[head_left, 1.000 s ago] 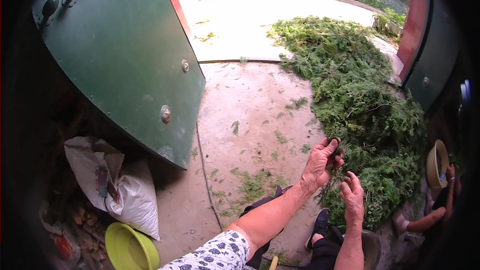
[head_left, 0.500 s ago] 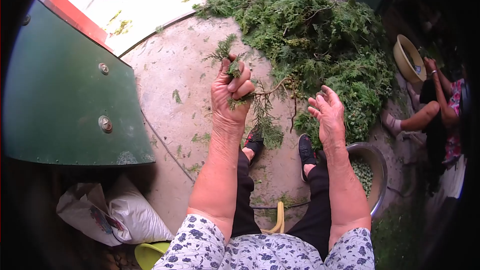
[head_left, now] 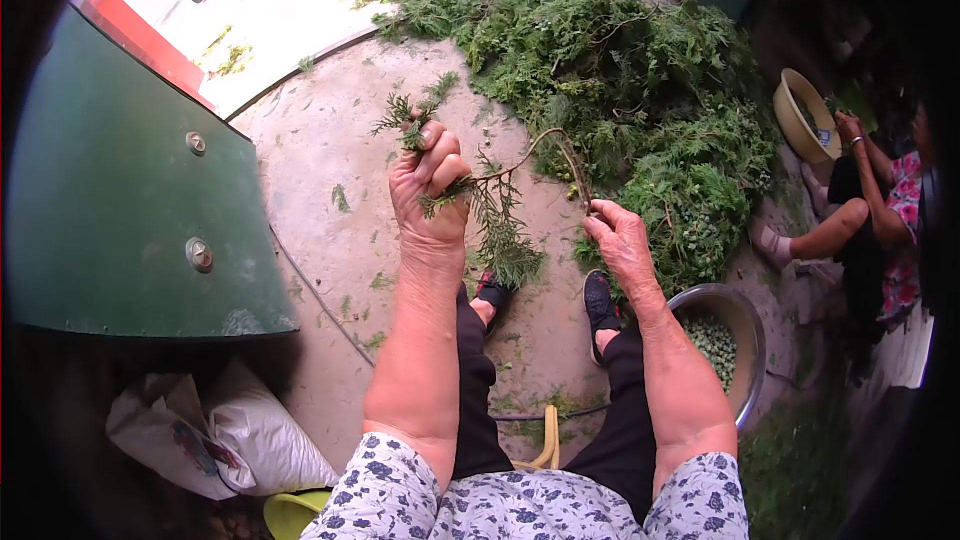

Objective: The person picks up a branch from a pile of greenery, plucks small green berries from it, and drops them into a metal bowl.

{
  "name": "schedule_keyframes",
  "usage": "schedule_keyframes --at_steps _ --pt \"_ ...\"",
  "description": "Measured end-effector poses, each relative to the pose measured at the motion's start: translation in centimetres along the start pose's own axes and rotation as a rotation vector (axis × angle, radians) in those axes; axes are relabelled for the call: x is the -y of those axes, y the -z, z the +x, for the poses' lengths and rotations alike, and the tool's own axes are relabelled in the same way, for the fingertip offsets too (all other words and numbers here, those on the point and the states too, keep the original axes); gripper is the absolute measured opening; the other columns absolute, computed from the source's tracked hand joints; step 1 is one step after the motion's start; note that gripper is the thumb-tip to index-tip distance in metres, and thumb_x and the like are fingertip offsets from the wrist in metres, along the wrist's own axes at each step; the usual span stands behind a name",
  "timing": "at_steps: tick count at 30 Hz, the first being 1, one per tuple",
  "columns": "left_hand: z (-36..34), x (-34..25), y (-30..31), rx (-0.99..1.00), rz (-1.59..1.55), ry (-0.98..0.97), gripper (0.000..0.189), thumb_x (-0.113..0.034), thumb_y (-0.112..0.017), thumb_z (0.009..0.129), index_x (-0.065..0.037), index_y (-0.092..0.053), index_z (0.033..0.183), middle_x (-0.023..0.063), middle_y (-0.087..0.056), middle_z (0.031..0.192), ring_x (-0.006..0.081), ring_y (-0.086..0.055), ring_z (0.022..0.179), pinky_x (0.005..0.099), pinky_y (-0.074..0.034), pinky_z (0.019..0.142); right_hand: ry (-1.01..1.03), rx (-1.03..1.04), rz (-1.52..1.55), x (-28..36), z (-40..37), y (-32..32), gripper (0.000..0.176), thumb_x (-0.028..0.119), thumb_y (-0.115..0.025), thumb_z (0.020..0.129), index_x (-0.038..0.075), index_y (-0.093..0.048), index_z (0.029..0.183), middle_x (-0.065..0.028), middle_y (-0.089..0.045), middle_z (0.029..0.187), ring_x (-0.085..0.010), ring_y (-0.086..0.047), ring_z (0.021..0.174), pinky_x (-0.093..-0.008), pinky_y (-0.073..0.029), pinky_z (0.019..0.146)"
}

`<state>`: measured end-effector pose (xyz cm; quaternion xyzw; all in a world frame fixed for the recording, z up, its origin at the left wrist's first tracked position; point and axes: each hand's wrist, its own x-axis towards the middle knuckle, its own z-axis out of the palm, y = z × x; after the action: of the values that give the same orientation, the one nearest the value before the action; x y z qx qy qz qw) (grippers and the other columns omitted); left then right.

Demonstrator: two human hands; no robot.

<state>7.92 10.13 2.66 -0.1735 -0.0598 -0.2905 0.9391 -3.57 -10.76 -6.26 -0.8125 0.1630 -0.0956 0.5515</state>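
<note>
My left hand (head_left: 432, 185) is closed round a leafy evergreen branch (head_left: 508, 252), with scaly green sprigs poking out above and beside the fingers. The branch's bare brown stem arches over to the right. At its far end my right hand (head_left: 620, 243) pinches the stem between thumb and fingers. Beside my right forearm stands a metal basin (head_left: 752, 340) holding small pale green berries (head_left: 712, 348). A big heap of cut evergreen branches (head_left: 600, 70) lies on the floor in front of me.
On the right a seated person (head_left: 870, 210) holds something over a tan basin (head_left: 800, 115). A green metal door panel (head_left: 130, 200) stands at left, with white sacks (head_left: 260, 430) and a yellow-green bowl (head_left: 292, 514) below. A dark cable (head_left: 325, 285) crosses the concrete floor.
My right hand has closed from open fingers onto the bare end of the stem. My left hand, still gripping the branch, has shifted a little left in view.
</note>
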Motion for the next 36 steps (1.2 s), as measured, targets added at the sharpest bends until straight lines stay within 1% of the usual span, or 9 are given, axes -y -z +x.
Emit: schedule_keyframes --at_steps 3,6,10,14,21,25,27,29,36 --pt "0.1 -0.8 0.2 0.057 0.029 -0.020 0.013 -0.006 -0.043 0.089 0.003 -0.045 0.080 0.0056 -0.039 0.060 0.0106 -0.035 0.046 0.0217 -0.033 0.041 -0.055 -0.019 0.158 0.8 -0.1 0.2 0.015 0.010 -0.057 0.083 0.000 -0.061 0.093 -0.0032 -0.057 0.070 -0.0089 -0.056 0.060 -0.0228 -0.048 0.055" --pt "0.4 -0.7 -0.1 -0.158 0.256 -0.272 0.025 -0.019 -0.056 0.086 0.003 -0.054 0.097 0.0108 -0.058 0.084 0.0191 -0.054 0.078 0.0294 -0.046 0.070 -0.159 -0.069 0.206 2.4 0.2 0.5 0.017 0.015 -0.049 0.090 0.001 -0.059 0.089 0.0012 -0.051 0.065 -0.0047 -0.048 0.051 -0.0194 -0.039 0.044" --pt "-0.1 -1.6 0.2 -0.391 0.713 -0.352 0.032 -0.037 -0.056 0.086 -0.008 -0.058 0.101 0.0067 -0.060 0.104 0.0187 -0.054 0.097 0.0371 -0.040 0.086 -0.281 -0.025 0.583 3.4 -0.4 2.0 0.019 0.021 -0.051 0.091 0.002 -0.056 0.091 0.0028 -0.046 0.066 -0.0040 -0.039 0.050 -0.0185 -0.030 0.041" --pt "-0.8 -1.8 0.8 -0.675 1.070 -0.409 0.030 -0.032 -0.055 0.088 -0.010 -0.053 0.109 0.0037 -0.059 0.104 0.0166 -0.053 0.098 0.0374 -0.039 0.083 -0.291 -0.031 0.881 3.5 -0.2 3.7 0.021 0.022 -0.053 0.090 0.001 -0.052 0.093 0.0017 -0.045 0.068 -0.0063 -0.039 0.052 -0.0208 -0.031 0.045" --pt "-1.2 -1.6 2.6 -1.064 1.127 -0.291 0.059 -0.032 -0.064 0.081 -0.010 -0.038 0.129 0.0092 -0.041 0.132 0.0295 -0.038 0.119 0.0542 -0.023 0.098 -0.231 0.067 1.144 5.0 -0.9 5.6 0.018 0.019 -0.049 0.092 0.000 -0.052 0.093 -0.0003 -0.045 0.069 -0.0074 -0.038 0.052 -0.0208 -0.030 0.045" --pt "-0.7 -0.1 2.2 -0.932 0.955 -0.125 0.056 -0.037 -0.066 0.078 -0.010 -0.043 0.122 0.0112 -0.051 0.118 0.0231 -0.055 0.097 0.0480 -0.045 0.079 -0.236 0.144 1.100 5.3 -1.3 5.3 0.019 0.019 -0.052 0.091 0.000 -0.052 0.092 -0.0010 -0.046 0.067 -0.0082 -0.039 0.051 -0.0215 -0.031 0.043" --pt "-0.4 -0.4 2.8 -0.815 1.077 -0.172 0.041 -0.031 -0.066 0.080 -0.008 -0.049 0.111 0.0078 -0.061 0.096 0.0153 -0.060 0.066 0.0288 -0.047 0.053 -0.226 0.121 0.995 5.7 -1.5 5.1 0.017 0.018 -0.052 0.091 0.001 -0.052 0.091 -0.0006 -0.047 0.067 -0.0076 -0.040 0.049 -0.0213 -0.030 0.041" --pt "-0.7 -1.2 3.2 -0.775 1.144 -0.214 0.028 -0.021 -0.065 0.082 -0.010 -0.053 0.104 0.0045 -0.064 0.085 0.0102 -0.058 0.062 0.0217 -0.039 0.045 -0.201 0.053 0.893 5.5 -1.5 5.2 0.017 0.019 -0.050 0.091 0.002 -0.053 0.091 0.0011 -0.047 0.064 -0.0057 -0.040 0.046 -0.0195 -0.029 0.037" --pt "-1.3 -1.4 2.1 -0.885 1.057 -0.464 0.017 -0.016 -0.057 0.085 -0.012 -0.057 0.101 -0.0009 -0.065 0.083 0.0055 -0.058 0.066 0.0189 -0.041 0.051 -0.059 -0.200 0.374 5.8 -1.6 5.8 0.019 0.018 -0.052 0.091 0.001 -0.058 0.086 0.0041 -0.040 0.052 -0.0033 -0.034 0.042 -0.0205 -0.026 0.036"
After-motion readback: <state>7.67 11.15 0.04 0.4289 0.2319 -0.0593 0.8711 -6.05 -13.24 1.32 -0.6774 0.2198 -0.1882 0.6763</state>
